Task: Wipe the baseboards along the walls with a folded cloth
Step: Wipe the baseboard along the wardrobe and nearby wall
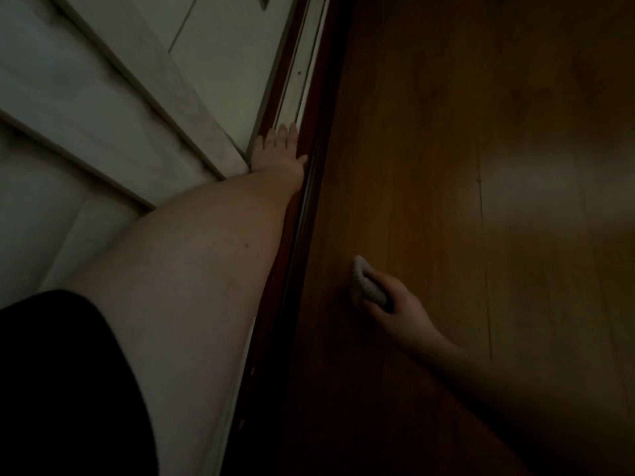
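The scene is dim. My left hand [279, 147] lies flat with straight fingers against the dark red-brown baseboard [311, 139] where it meets the pale panelled wall. My left arm stretches along that strip from the lower left. My right hand [391, 304] grips a small folded pale cloth [366, 285], fingers curled round it. The cloth sits over the wooden floor, a little to the right of the baseboard strip; whether it touches the floor I cannot tell.
A pale wall with raised mouldings [113, 97] fills the upper left. A brown wooden floor [481, 166] with long plank seams spreads over the right half. A dark sleeve or garment [58, 389] covers the lower left corner.
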Tool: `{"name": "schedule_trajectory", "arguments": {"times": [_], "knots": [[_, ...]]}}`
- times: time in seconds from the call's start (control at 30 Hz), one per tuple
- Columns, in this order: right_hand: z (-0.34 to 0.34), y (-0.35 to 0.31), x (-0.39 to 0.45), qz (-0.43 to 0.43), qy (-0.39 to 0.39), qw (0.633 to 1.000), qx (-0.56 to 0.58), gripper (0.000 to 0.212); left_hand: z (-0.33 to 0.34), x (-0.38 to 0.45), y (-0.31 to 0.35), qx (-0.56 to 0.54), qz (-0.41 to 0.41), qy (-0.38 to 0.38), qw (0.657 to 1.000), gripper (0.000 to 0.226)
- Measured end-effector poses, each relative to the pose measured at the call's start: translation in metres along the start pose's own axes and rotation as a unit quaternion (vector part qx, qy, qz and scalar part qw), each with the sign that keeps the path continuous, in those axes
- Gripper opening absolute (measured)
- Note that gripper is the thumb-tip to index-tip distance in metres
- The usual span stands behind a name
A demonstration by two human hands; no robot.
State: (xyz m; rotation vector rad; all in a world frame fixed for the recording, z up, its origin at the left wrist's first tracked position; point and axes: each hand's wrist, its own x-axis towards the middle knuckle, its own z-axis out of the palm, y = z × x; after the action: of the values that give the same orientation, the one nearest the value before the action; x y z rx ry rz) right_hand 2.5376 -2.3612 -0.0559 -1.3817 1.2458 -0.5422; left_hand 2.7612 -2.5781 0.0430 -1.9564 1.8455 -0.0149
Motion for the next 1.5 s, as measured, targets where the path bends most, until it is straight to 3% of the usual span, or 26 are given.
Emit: {"name": "schedule_trajectory", "arguments": {"times": [0.17, 0.3, 0.53, 0.63, 0.83, 1.23, 1.37, 1.5], "knots": [[-0.029, 0.007, 0.028, -0.013, 0.045, 0.999, -0.014, 0.055, 0.007, 0.027, 0.008, -0.079, 0.013, 0.021, 0.997, 0.061], [-0.048, 0.008, 0.073, -0.058, 0.086, 0.994, -0.044, 0.054, 0.030, 0.046, 0.005, -0.141, 0.024, 0.114, 0.983, 0.056], [-0.063, -0.023, 0.173, -0.049, 0.109, 0.993, 0.003, 0.053, 0.042, 0.057, 0.001, -0.151, 0.002, 0.158, 0.976, 0.057], [-0.062, -0.044, 0.186, -0.007, 0.132, 0.988, 0.082, 0.055, 0.037, 0.050, 0.003, -0.170, -0.001, 0.117, 0.978, 0.059], [-0.068, -0.072, 0.191, 0.043, 0.114, 0.989, 0.087, 0.059, 0.031, 0.049, 0.002, -0.171, 0.003, 0.082, 0.982, 0.058], [-0.093, -0.098, 0.202, -0.041, 0.087, 0.995, -0.033, 0.054, 0.037, 0.055, 0.002, -0.159, 0.011, 0.105, 0.982, 0.057], [-0.109, -0.110, 0.166, -0.015, 0.084, 0.995, -0.049, 0.053, 0.034, 0.051, 0.002, -0.151, 0.020, 0.091, 0.984, 0.055], [-0.146, -0.144, 0.150, 0.013, 0.074, 0.985, -0.153, 0.054, 0.028, 0.051, 0.002, -0.158, 0.013, 0.071, 0.985, 0.060]]}}
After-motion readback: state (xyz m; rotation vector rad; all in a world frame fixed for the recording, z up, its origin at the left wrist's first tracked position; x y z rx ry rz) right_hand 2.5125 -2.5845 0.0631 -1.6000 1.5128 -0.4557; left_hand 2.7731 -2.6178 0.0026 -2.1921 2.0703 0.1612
